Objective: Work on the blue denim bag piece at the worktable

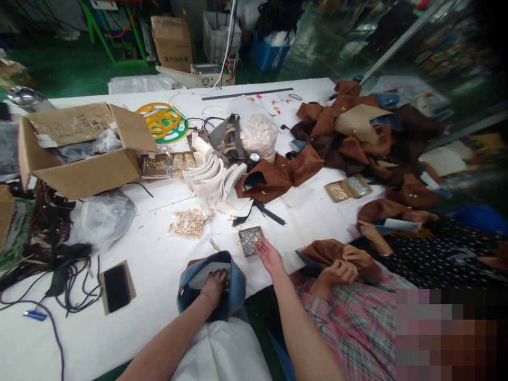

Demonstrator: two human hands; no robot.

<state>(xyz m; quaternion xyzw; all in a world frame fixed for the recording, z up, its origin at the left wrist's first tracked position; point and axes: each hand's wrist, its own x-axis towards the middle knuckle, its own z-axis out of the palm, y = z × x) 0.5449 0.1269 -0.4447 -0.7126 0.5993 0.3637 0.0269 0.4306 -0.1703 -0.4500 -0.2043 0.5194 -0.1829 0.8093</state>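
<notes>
White worktable (156, 275), cluttered, with little elbow room

Beyond it, in the head view, a carton (172, 42) stood on the green floor (67, 69). At the table's near edge sat a blue denim bag (237, 283), its mouth open. The left hand (215, 286) was inside, fingers bent; I could not tell whether they gripped anything. The right hand (269, 255), fingers loosely curved, had its fingertips at the small tray (241, 243) of silvery metal bits (249, 239); whether it pinched one was too small to tell. Left of the tray lay heaped golden pieces (188, 223).

That tray worried me: it looked shallow, and a finger catching its rim could have spilled the bits. Lying so near the edge, the bag might have slid off if the left hand eased away. Close on the right, a co-worker's hands (343, 271) worked a brown piece (323, 251); a stray elbow there could have jogged the right arm.
</notes>
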